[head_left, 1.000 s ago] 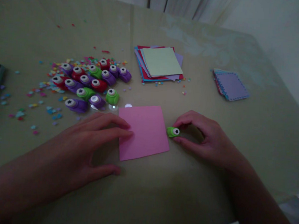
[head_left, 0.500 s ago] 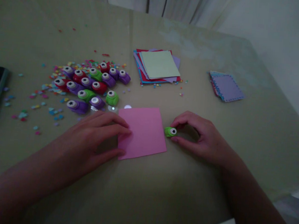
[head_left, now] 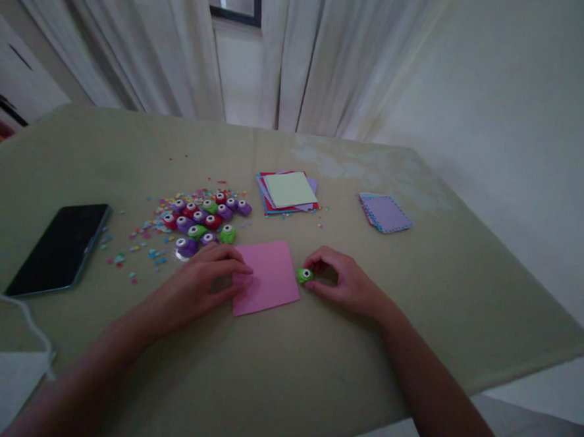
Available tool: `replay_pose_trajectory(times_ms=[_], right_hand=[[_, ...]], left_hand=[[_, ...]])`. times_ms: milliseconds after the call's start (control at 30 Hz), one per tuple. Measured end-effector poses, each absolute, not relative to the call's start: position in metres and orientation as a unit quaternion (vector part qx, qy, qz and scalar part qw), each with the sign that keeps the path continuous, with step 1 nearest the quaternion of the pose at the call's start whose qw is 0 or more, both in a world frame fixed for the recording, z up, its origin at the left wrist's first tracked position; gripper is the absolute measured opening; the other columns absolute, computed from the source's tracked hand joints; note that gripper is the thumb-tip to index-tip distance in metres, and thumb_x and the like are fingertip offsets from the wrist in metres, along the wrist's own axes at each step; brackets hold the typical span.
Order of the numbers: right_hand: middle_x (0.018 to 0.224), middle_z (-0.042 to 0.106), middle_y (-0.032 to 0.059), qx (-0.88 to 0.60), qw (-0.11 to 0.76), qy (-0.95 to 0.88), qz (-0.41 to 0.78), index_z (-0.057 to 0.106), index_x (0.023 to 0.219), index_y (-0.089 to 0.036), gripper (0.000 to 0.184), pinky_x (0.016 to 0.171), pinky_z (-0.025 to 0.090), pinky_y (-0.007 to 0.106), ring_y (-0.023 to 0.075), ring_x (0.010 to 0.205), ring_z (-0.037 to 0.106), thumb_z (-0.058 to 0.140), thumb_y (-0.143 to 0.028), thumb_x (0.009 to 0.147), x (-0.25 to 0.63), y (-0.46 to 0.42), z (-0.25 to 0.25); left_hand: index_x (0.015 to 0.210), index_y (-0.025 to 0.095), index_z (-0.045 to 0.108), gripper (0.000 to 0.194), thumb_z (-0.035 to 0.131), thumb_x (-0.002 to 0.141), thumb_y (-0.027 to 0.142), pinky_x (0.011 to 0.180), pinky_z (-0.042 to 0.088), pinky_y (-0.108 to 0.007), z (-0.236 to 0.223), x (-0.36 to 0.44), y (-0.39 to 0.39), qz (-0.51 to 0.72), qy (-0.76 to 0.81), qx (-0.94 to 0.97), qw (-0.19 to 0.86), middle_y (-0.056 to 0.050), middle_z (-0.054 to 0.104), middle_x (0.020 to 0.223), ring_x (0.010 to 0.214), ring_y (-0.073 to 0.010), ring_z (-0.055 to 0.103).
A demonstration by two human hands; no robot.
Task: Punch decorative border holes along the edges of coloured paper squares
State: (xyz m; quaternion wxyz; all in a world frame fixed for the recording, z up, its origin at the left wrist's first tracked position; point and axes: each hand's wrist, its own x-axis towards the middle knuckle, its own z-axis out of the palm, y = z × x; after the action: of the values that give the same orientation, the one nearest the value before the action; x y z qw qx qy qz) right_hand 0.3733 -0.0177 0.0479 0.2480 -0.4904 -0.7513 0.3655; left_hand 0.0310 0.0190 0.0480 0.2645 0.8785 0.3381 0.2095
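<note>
clearly, the pink sheet (head_left: 271,280) lies flat on the table (head_left: 272,375) between the two hands: a plain, squarish piece with straight edges and an even rosy colour. the left hand (head_left: 200,280) is loosely spread, fingertips resting on the sheet's left side. the right hand (head_left: 350,285) pinches a small green punch (head_left: 305,276) between thumb and fingers at the sheet's right edge; its round white top bears a dark star. whether the paper sits inside it cannot be told. purple, red and green punches (head_left: 199,217) cluster beyond the left hand.
</note>
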Motion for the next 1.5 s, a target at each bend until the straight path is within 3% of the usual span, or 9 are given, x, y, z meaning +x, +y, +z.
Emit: replay_pose_trajectory(times_ms=[133, 233, 333, 600, 1100, 1500], right_hand=[[0.108, 0.073, 0.0069, -0.479, 0.256, -0.756, 0.367, 0.071, 0.113, -0.019, 0.025, 0.087, 0.053, 0.033, 0.0207, 0.095, 0.068, 0.08, -0.026, 0.091, 0.372, -0.019, 0.048], [0.108, 0.074, 0.0075, -0.471, 0.267, -0.759, 0.361, 0.073, 0.114, -0.019, 0.026, 0.086, 0.053, 0.032, 0.0206, 0.094, 0.068, 0.08, -0.025, 0.09, 0.371, -0.019, 0.047], [0.102, 0.073, 0.0059, -0.468, 0.255, -0.77, 0.352, 0.076, 0.111, -0.018, 0.024, 0.079, 0.051, 0.03, 0.0187, 0.087, 0.066, 0.08, -0.025, 0.089, 0.369, -0.014, 0.049], [0.084, 0.069, -0.0004, -0.442, 0.148, -0.799, 0.38, 0.076, 0.098, -0.018, 0.018, 0.07, 0.046, 0.026, 0.0164, 0.076, 0.062, 0.082, -0.022, 0.082, 0.361, 0.015, 0.063], [0.091, 0.071, 0.0025, -0.49, 0.267, -0.737, 0.381, 0.073, 0.104, -0.018, 0.021, 0.073, 0.049, 0.028, 0.017, 0.08, 0.063, 0.082, -0.021, 0.085, 0.354, -0.004, 0.048], [0.091, 0.068, 0.0021, -0.507, 0.296, -0.725, 0.361, 0.069, 0.105, -0.019, 0.023, 0.071, 0.05, 0.027, 0.0155, 0.076, 0.062, 0.08, -0.022, 0.085, 0.353, -0.001, 0.04]], left_hand=[[0.127, 0.024, 0.077, 0.031, 0.057, 0.109, 0.04, 0.106, 0.056, -0.046, 0.041, 0.046, 0.012, 0.228, 0.356, 0.88, 0.216, -0.011, 0.074, 0.132, 0.123, -0.0289, 0.068], [0.15, 0.023, 0.064, 0.054, 0.064, 0.105, 0.052, 0.121, 0.046, -0.056, 0.032, 0.056, 0.007, 0.2, 0.349, 0.897, 0.183, -0.015, 0.061, 0.157, 0.144, -0.0349, 0.058], [0.161, 0.024, 0.054, 0.073, 0.068, 0.1, 0.061, 0.128, 0.036, -0.061, 0.023, 0.06, 0.007, 0.163, 0.339, 0.912, 0.165, -0.015, 0.051, 0.168, 0.153, -0.0374, 0.05], [0.158, 0.023, 0.058, 0.068, 0.069, 0.1, 0.057, 0.127, 0.038, -0.062, 0.019, 0.058, 0.009, 0.157, 0.355, 0.909, 0.152, -0.015, 0.053, 0.166, 0.152, -0.0369, 0.052], [0.153, 0.027, 0.062, 0.054, 0.063, 0.105, 0.051, 0.123, 0.044, -0.057, 0.015, 0.048, 0.011, 0.178, 0.372, 0.902, 0.124, -0.011, 0.059, 0.162, 0.147, -0.0344, 0.058], [0.156, 0.027, 0.058, 0.055, 0.062, 0.106, 0.049, 0.124, 0.043, -0.055, 0.011, 0.048, 0.009, 0.191, 0.362, 0.907, 0.101, -0.008, 0.058, 0.163, 0.148, -0.0336, 0.056]])
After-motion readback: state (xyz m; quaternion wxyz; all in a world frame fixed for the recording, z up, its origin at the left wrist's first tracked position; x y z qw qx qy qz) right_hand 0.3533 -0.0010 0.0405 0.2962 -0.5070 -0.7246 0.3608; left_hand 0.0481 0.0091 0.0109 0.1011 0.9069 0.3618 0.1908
